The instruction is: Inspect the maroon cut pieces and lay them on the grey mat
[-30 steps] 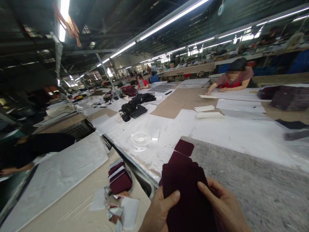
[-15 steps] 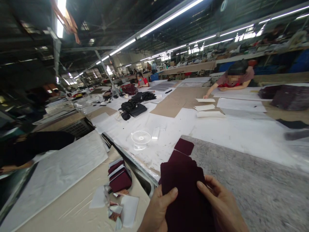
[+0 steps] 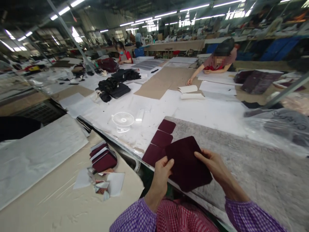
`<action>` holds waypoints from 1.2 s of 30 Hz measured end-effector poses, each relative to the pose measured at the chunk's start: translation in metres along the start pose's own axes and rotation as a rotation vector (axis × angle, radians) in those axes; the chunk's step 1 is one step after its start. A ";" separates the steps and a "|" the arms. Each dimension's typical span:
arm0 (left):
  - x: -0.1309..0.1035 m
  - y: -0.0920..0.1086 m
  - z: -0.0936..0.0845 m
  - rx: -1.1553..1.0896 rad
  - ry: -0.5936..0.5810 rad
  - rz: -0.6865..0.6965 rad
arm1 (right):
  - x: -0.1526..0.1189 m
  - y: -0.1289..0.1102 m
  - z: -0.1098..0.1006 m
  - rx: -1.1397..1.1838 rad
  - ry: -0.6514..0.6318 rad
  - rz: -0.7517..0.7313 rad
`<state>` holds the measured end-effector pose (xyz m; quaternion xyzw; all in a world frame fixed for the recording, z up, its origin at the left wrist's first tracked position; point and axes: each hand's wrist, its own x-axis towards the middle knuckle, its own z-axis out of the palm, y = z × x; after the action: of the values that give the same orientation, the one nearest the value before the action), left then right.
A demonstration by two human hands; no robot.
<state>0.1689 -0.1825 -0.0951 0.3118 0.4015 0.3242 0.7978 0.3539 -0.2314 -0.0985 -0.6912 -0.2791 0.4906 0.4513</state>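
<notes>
Over the near edge of the white table point(image 3: 103, 125), I hold a dark red cloth point(image 3: 187, 161) up with both hands. My left hand point(image 3: 162, 170) pinches one side, and my right hand point(image 3: 214, 164) pinches the other, with its thumb on top. I can't tell if it is just one layer.

The cloth was standing tall a moment ago, and it hid most of what lay behind it. Now it tips to a slant, and my sleeves have come into sight. So I can see three dark red pieces point(image 3: 167, 126) in a line on the table, beside the grey sheet point(image 3: 241, 161). The held cloth covers a bit of the nearest one, from where I look. To my left, the small pile point(image 3: 105, 161) of red and pale bits sits just as it did, near the scraps point(image 3: 101, 187).
</notes>
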 end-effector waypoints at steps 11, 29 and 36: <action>0.009 -0.139 0.006 0.115 0.305 -0.552 | 0.032 0.097 -0.063 -0.626 -0.188 0.043; 0.022 -0.161 -0.026 0.436 0.519 -0.529 | 0.073 0.131 -0.018 -1.092 -0.225 -0.110; 0.026 -0.166 -0.027 0.455 0.507 -0.570 | 0.075 0.131 -0.014 -1.186 -0.222 -0.095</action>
<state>0.2022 -0.2546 -0.2451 0.2669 0.7154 0.0608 0.6429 0.3864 -0.2316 -0.2461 -0.7563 -0.5811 0.2998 -0.0211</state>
